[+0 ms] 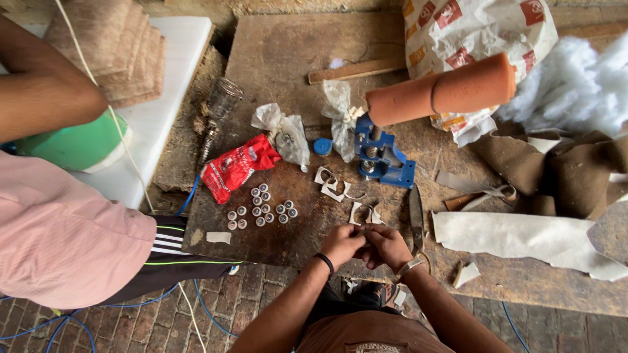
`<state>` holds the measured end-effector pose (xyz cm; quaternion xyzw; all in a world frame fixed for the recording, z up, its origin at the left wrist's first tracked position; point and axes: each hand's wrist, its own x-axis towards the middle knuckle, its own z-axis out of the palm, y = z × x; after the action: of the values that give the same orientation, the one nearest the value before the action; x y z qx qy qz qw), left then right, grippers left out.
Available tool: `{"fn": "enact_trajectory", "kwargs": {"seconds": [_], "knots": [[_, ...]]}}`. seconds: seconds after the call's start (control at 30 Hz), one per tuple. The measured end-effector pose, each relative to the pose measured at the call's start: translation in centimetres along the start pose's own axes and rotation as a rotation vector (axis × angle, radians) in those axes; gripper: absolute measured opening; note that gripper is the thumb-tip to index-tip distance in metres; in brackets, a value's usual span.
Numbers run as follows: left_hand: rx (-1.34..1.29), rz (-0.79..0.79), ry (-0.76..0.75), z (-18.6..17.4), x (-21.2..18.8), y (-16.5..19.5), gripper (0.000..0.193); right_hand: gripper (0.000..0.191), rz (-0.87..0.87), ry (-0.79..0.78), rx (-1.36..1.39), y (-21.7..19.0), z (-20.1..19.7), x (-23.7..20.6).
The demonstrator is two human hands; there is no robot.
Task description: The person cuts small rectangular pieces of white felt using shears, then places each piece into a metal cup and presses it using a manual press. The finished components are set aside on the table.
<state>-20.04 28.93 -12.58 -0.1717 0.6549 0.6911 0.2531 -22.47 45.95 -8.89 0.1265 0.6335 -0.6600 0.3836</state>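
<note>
The left hand [341,243] and the right hand [387,244] are brought together at the near edge of the wooden board [275,59], fingers curled inward and pressed against each other around something small. What is pinched there cannot be made out from this view; it may be a scrap of the pale material, since cut pale scraps [364,214] lie just beyond the knuckles.

Further out, to the left of the hands, a cluster of small round metal caps [260,208] is laid out in loose rows. Judging from that cluster, a good number of pieces appear to have been got ready, while the offcuts [332,185] scattered between the caps and the blue hand press [383,159] suggest that cutting has been carried out and that fitting is only partly done.

The press stands far of the hands, with an orange roll [439,91] lying across its top. A red packet [235,167] and clear plastic bags [282,131] are set beyond the caps. A pair of scissors [417,212] rests just right of the hands, and a sheet of white cloth [517,235] is spread further right. Another person's arm [39,91] and leg are seen at the left edge.
</note>
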Motion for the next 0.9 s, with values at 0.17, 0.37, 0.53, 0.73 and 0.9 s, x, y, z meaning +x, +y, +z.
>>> {"fn": "enact_trajectory", "kwargs": {"seconds": [0.17, 0.37, 0.53, 0.73, 0.9], "knots": [[-0.280, -0.038, -0.080, -3.9, -3.8, 3.1, 0.030, 0.033, -0.030, 0.044, -0.221, -4.1, 5.0, -1.8], [-0.371, 0.023, -0.126, -2.6, -3.7, 0.3, 0.028, 0.034, -0.168, 0.081, -0.579, -4.6, 5.0, -4.0], [-0.226, 0.137, -0.011, 2.3, -0.8, -2.3, 0.021, 0.036, -0.213, -0.037, -0.262, -1.3, -0.2, -4.1], [-0.270, 0.128, -0.050, 7.4, 1.0, -2.2, 0.032, 0.028, -0.179, -0.002, 0.152, 2.1, -6.9, -3.4], [-0.398, 0.212, -0.297, 10.6, 0.0, -1.0, 0.039, 0.027, -0.240, 0.093, 0.039, 2.1, -10.4, -5.7]]}}
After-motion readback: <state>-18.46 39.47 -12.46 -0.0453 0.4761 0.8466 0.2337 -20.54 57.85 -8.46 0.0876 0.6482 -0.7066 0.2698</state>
